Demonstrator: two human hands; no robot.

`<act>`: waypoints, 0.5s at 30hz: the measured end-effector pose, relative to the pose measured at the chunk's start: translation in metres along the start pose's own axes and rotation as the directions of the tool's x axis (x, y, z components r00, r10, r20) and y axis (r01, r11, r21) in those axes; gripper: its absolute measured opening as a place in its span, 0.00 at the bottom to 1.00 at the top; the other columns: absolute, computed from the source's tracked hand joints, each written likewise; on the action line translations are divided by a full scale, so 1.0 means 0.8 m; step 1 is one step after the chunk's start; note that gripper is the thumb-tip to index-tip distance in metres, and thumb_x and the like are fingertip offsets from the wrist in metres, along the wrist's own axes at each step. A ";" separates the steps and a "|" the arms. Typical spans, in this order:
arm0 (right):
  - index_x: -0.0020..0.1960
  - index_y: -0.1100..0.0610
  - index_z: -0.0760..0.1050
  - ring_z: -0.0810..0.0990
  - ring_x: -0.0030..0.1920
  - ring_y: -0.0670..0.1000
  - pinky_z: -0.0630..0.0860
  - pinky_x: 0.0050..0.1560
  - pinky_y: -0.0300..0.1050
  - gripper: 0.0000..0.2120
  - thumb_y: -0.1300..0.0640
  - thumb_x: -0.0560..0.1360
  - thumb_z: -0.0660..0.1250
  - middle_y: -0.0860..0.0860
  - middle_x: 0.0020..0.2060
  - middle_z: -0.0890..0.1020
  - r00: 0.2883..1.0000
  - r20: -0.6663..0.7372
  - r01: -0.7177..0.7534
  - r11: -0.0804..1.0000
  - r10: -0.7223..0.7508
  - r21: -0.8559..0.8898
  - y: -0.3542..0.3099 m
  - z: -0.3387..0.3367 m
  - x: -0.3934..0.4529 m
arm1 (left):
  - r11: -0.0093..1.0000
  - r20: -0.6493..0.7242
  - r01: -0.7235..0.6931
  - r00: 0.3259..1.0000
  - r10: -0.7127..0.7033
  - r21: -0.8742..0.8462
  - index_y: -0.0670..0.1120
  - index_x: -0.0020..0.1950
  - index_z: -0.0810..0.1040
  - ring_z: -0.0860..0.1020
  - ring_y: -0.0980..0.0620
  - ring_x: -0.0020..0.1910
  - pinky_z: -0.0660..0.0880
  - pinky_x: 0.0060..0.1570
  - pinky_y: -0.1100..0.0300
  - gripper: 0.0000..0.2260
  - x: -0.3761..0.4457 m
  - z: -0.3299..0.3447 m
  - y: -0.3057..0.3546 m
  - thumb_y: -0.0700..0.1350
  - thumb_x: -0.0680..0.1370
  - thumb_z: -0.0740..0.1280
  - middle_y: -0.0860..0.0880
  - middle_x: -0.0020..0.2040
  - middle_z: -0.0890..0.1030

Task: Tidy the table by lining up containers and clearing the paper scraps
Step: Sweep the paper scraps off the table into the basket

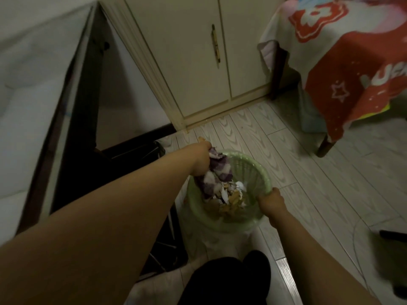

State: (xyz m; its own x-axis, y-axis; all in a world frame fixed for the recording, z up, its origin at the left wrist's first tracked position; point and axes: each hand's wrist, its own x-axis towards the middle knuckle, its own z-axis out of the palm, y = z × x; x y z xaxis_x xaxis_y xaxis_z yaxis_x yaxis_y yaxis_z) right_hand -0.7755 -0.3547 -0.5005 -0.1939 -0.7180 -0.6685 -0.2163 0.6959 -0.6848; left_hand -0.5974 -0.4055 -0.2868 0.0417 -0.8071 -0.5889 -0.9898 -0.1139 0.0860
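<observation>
Black-clad knees (229, 280) are seen at 6 o'clock. Just past them, a green bin (259, 170) is held upright at its rim by the right hand (269, 200). A purple-white cloth (217, 175) is gripped by the left hand (201, 160), hanging down into paper scraps (231, 195). A cupboard (198, 62) is seen at 12, a covered table (352, 69) at 2.

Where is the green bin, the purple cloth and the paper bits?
green bin (265, 179): head view, on its far right rim.
purple cloth (220, 170): head view, on the checked middle fold.
paper scraps (231, 198): head view, on the pile inside the bin.
</observation>
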 end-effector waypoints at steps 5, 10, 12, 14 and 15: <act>0.74 0.66 0.55 0.73 0.63 0.65 0.76 0.56 0.55 0.36 0.55 0.74 0.70 0.65 0.67 0.69 0.997 0.050 -0.065 0.998 0.064 0.024 -0.009 -0.007 -0.015 | 0.989 -0.061 -0.104 0.993 0.098 -0.101 0.45 0.71 0.66 0.73 0.43 0.61 0.69 0.52 0.58 0.17 -0.024 -0.024 0.000 0.41 0.82 0.58 0.42 0.66 0.73; 0.77 0.63 0.47 0.66 0.69 0.66 0.71 0.65 0.57 0.42 0.55 0.74 0.70 0.65 0.72 0.62 0.994 -0.072 -0.088 0.995 0.085 -0.040 -0.021 -0.014 -0.039 | 0.955 -0.048 -0.144 0.990 0.136 -0.259 0.48 0.71 0.66 0.76 0.43 0.53 0.76 0.41 0.54 0.18 -0.049 -0.047 0.000 0.43 0.81 0.59 0.41 0.63 0.73; 0.78 0.62 0.50 0.64 0.71 0.65 0.67 0.68 0.60 0.40 0.53 0.75 0.68 0.64 0.74 0.61 0.987 -0.159 -0.003 0.997 -0.009 -0.074 -0.041 -0.020 -0.059 | 0.933 -0.026 -0.150 0.988 0.150 -0.326 0.49 0.72 0.66 0.76 0.42 0.56 0.78 0.40 0.55 0.19 -0.064 -0.059 0.003 0.43 0.81 0.60 0.42 0.64 0.72; 0.76 0.59 0.58 0.68 0.69 0.62 0.70 0.66 0.58 0.31 0.52 0.77 0.64 0.60 0.72 0.65 0.985 -0.132 0.112 0.994 -0.112 -0.007 -0.078 -0.026 -0.084 | 0.905 -0.040 -0.179 0.983 0.177 -0.386 0.49 0.70 0.70 0.76 0.42 0.59 0.78 0.51 0.49 0.18 -0.079 -0.072 0.005 0.42 0.80 0.62 0.43 0.64 0.74; 0.74 0.58 0.63 0.71 0.65 0.60 0.72 0.63 0.55 0.26 0.52 0.79 0.62 0.58 0.69 0.70 0.984 -0.094 0.160 0.985 -0.154 0.059 -0.102 -0.029 -0.099 | 0.873 -0.046 -0.194 0.980 0.194 -0.447 0.48 0.66 0.73 0.77 0.42 0.58 0.78 0.55 0.47 0.15 -0.090 -0.080 0.005 0.40 0.79 0.62 0.42 0.62 0.76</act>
State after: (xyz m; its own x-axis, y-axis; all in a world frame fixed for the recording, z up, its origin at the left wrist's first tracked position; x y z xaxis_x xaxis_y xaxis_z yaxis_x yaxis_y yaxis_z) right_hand -0.7651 -0.3553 -0.3850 -0.2470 -0.8145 -0.5249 -0.1875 0.5716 -0.7988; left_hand -0.5956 -0.3846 -0.1926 -0.1451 -0.8396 -0.5235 -0.8115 -0.2018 0.5484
